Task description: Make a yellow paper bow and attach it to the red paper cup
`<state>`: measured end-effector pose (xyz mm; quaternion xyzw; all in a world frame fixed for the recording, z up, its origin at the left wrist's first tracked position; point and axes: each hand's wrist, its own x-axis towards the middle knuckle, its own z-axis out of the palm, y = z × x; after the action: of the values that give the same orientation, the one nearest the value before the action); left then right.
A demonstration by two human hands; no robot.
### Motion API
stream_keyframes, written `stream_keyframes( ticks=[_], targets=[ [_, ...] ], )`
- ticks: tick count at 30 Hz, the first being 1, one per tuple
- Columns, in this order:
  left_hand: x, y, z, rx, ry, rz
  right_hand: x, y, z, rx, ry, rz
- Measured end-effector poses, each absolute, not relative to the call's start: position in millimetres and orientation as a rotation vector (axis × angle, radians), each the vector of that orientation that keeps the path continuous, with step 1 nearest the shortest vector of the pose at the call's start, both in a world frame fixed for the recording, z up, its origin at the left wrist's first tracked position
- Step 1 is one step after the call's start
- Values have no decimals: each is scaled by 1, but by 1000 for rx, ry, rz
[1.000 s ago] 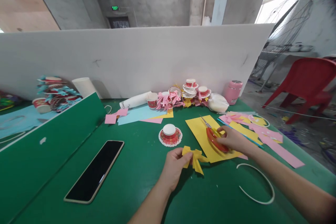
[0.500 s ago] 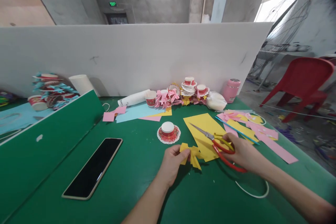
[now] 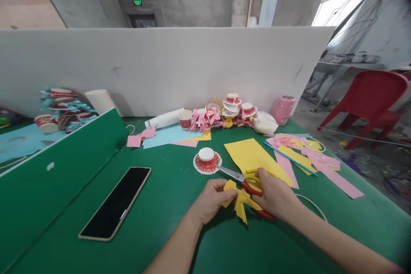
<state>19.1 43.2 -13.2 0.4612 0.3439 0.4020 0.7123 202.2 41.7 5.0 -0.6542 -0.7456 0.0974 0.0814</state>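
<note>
My left hand (image 3: 209, 200) pinches a yellow paper bow (image 3: 241, 202) by its left loop, with its tails hanging down to the right. In my right hand (image 3: 275, 192) are scissors (image 3: 236, 175) with red and yellow handles. Their blades look closed and point left, the tips near the fringed rim of a small paper-cup hat (image 3: 206, 160). Whether the tips touch the rim I cannot tell. Part of the red handle is hidden behind the bow and my fingers. Beneath and beyond my right hand lies a yellow paper sheet (image 3: 253, 154).
A phone (image 3: 116, 203) lies at the left, beside a green divider (image 3: 61, 180). Pink bows (image 3: 199, 117), cup hats (image 3: 233, 100) and a pink bottle (image 3: 284, 110) stand along the back board. Pink paper strips (image 3: 337, 177), a blue pencil-like stick (image 3: 290, 158) and a white loop (image 3: 313, 205) lie at right.
My right hand has moved left with the scissors, closer to the bow, and the scissors have swung lower. The yellow sheet has stayed nearly in place, uncovering more pink paper beside it.
</note>
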Motion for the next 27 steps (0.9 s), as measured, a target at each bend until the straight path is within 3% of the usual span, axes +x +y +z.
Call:
stream_keyframes(
  ticks=[6, 13, 17, 27],
  targets=[
    [21, 44, -15, 999, 762, 913, 221, 47, 5, -1962, -2159, 215],
    [21, 44, -19, 1013, 770, 929, 269, 76, 42, -1980, -1634, 91],
    [21, 45, -19, 1016, 776, 930, 288, 85, 52, -2000, -1634, -39],
    [21, 45, -17, 1008, 773, 931, 289, 79, 14, -1851, -1888, 294]
  ],
)
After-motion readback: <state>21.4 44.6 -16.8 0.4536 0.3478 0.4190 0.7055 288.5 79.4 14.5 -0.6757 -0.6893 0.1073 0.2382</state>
